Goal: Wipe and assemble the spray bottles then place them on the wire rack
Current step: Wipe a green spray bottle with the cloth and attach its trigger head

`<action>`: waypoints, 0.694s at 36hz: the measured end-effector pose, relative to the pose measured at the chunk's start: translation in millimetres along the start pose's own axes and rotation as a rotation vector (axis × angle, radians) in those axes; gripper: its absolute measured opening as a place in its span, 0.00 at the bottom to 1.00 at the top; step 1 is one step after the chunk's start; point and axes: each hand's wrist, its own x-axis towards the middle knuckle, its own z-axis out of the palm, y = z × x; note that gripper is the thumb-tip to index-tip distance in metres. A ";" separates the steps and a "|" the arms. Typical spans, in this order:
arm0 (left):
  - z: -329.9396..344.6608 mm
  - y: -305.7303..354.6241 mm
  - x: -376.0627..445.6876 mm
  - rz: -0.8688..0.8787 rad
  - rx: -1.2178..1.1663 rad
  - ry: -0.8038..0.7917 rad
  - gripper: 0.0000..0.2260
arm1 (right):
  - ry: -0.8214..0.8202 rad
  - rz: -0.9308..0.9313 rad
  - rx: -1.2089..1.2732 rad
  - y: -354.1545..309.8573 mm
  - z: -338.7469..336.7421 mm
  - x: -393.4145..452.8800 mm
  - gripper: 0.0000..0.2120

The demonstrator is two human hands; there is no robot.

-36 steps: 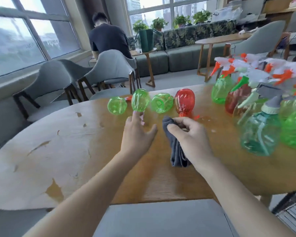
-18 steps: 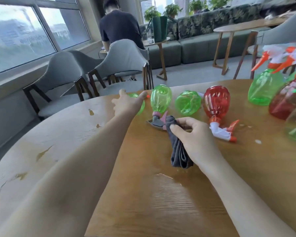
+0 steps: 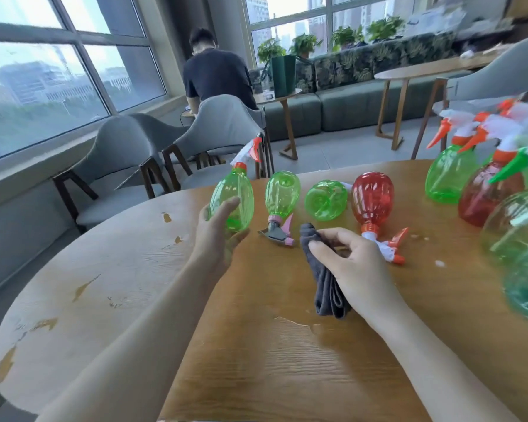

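The near half of the table lies bare between the two forearms, wide enough to pass. Further in, lying bottles form a row across the middle, with narrow gaps between them. Upright bottles crowd the right edge. The left side, toward the chairs, is bare.

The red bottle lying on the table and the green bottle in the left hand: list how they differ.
The red bottle lies untouched on the table; the green bottle is gripped by the left hand. Red's sprayer points toward the camera, green's away. Both are translucent, with orange-and-white trigger sprayers fitted.
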 end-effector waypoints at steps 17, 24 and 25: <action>52.7 -33.9 -185.5 -0.243 -0.631 -0.589 0.31 | 0.154 -0.154 0.012 -36.2 -65.2 -72.2 0.05; 64.6 -54.1 -187.4 -0.295 -0.523 -0.751 0.39 | 0.201 -0.167 -0.060 -38.4 -91.7 -85.3 0.05; 64.6 -56.1 -186.4 -0.314 -0.504 -0.757 0.43 | 0.204 -0.167 -0.071 -38.3 -94.1 -85.8 0.06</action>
